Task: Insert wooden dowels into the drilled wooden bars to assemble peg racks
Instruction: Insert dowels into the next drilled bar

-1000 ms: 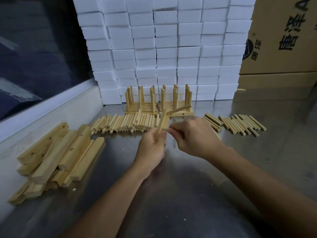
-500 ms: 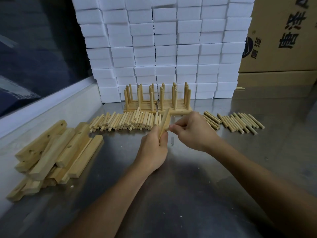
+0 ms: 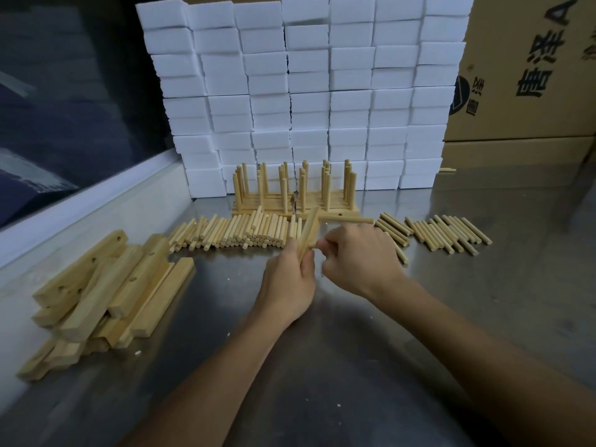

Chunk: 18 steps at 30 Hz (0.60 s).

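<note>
While the left hand (image 3: 288,279) wraps its fingers round the lower end of a drilled bar (image 3: 309,230), held on edge & tilted up-right, the right hand (image 3: 358,259) pinches a dowel (image 3: 312,245) w/ curled fingertips right at the bar's side; the dowel's tip touches the bar, but can't tell if it's seated in a hole. Another dowel (image 3: 348,220) sticks out sideways to the right from the bar's upper end. Both hands hover just above the metal table (image 3: 354,350), mid-frame. Just behind them lies a row of loose dowels (image 3: 238,233), w/ a second, smaller batch (image 3: 445,233) off to the right. Finished racks (image 3: 293,191), pegs upright, stand behind the row against a wall of white foam blocks (image 3: 303,85). A heap of undone bars (image 3: 100,291) sits far left; cardboard boxes (image 3: 529,75) at back right.
</note>
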### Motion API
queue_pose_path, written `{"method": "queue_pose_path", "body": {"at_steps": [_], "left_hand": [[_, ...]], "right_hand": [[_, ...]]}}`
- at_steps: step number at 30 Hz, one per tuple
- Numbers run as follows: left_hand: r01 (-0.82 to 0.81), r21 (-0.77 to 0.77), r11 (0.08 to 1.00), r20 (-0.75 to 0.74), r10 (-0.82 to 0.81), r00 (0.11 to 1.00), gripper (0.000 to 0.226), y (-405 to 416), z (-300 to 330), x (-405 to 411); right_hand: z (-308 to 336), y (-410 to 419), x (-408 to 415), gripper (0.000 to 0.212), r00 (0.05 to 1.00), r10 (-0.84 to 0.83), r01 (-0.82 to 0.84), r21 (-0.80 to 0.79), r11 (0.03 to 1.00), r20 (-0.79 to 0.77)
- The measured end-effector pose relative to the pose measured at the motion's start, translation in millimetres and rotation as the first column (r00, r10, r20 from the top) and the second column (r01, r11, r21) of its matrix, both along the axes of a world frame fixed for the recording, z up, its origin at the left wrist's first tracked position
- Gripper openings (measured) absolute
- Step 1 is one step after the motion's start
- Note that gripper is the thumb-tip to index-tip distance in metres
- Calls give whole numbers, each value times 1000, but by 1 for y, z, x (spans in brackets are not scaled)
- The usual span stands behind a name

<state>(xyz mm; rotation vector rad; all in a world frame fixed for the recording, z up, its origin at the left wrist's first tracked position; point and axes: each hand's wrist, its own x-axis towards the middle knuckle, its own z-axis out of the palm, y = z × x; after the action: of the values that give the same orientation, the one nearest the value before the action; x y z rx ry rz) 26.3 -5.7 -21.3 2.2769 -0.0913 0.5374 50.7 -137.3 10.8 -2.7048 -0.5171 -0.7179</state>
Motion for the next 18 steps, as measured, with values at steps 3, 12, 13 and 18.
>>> {"method": "queue_pose_path", "body": {"at_steps": [3, 12, 13, 18], "left_hand": [[11, 49, 999, 4, -11, 1000, 18, -1, 0, -2], [14, 97, 995, 29, -16, 999, 13, -2, -3, -2], [23, 84, 996, 17, -24, 1000, 13, -1, -3, 0], [85, -358, 930, -97, -127, 987, 26, 2, -4, 7]], "right_hand": [[-1, -1, 3, 37, 977, 18, 37, 247, 968, -214], [-2, -3, 11, 34, 873, 125, 174, 541, 823, -471], [-4, -3, 11, 35, 889, 113, 156, 526, 836, -443], [-11, 3, 12, 34, 948, 98, 54, 458, 887, -302]]}}
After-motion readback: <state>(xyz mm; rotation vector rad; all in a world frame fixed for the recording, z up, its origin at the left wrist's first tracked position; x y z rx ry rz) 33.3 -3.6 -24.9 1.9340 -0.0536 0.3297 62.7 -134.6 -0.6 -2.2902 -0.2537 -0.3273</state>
